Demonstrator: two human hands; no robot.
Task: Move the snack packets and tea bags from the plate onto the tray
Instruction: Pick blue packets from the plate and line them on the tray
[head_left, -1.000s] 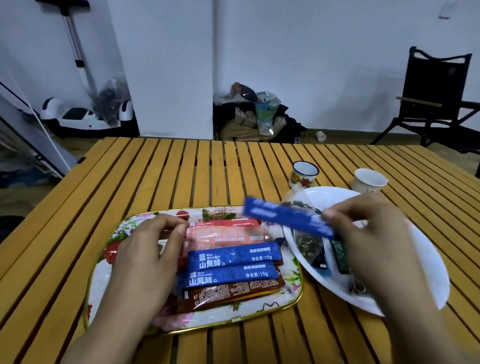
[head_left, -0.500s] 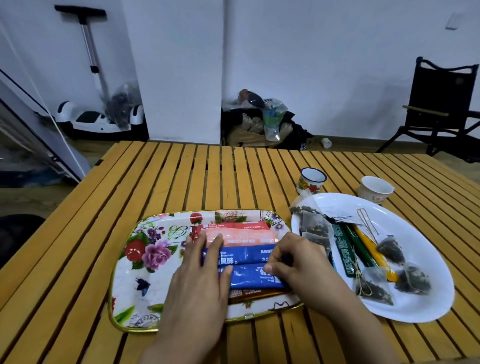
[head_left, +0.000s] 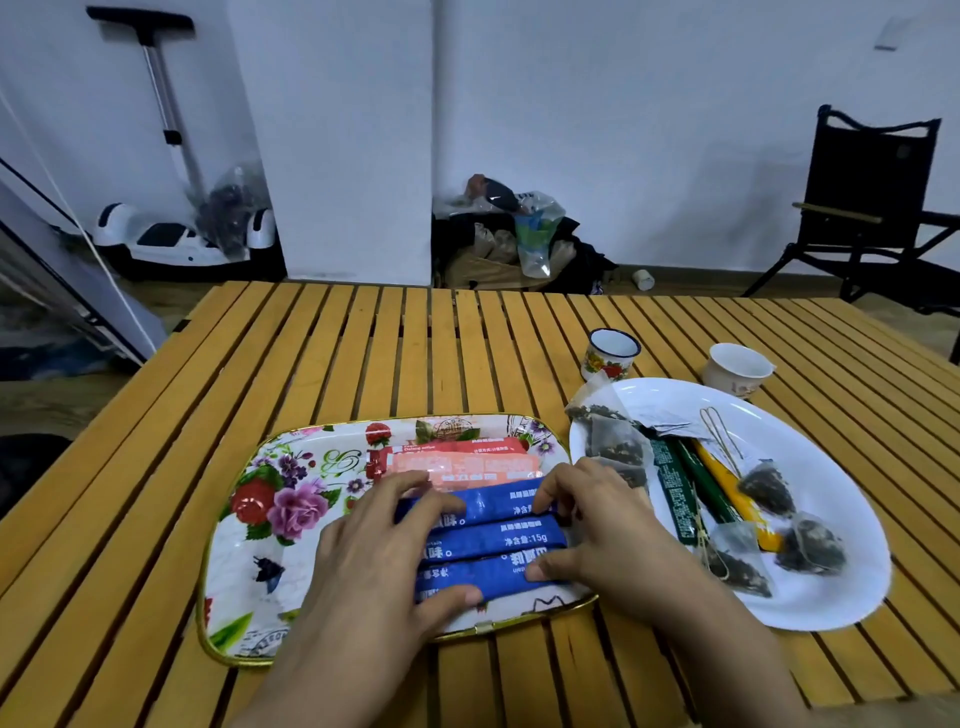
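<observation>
A floral tray (head_left: 260, 525) lies on the slatted wooden table (head_left: 363, 353). On it are pink and red snack packets (head_left: 462, 461) and, nearer me, three blue packets (head_left: 501, 540) side by side. My left hand (head_left: 371, 564) spans the left ends of the blue packets, thumb below and fingers above. At their right ends my right hand (head_left: 608, 540) grips the same way. To the right, the white plate (head_left: 815, 597) holds several mesh tea bags (head_left: 613, 448), two green stick packets (head_left: 678, 488) and a yellow one (head_left: 727, 483).
A small enamel mug (head_left: 610, 354) and a white cup (head_left: 737, 366) stand just behind the plate. A black folding chair (head_left: 872, 208) is beyond the table's far right corner. Bags and a scooter sit on the floor by the wall.
A second ago my right hand carried a blue packet from the plate toward the tray. It now lies nearest me with the other blue packets, and both hands have closed in around them.
</observation>
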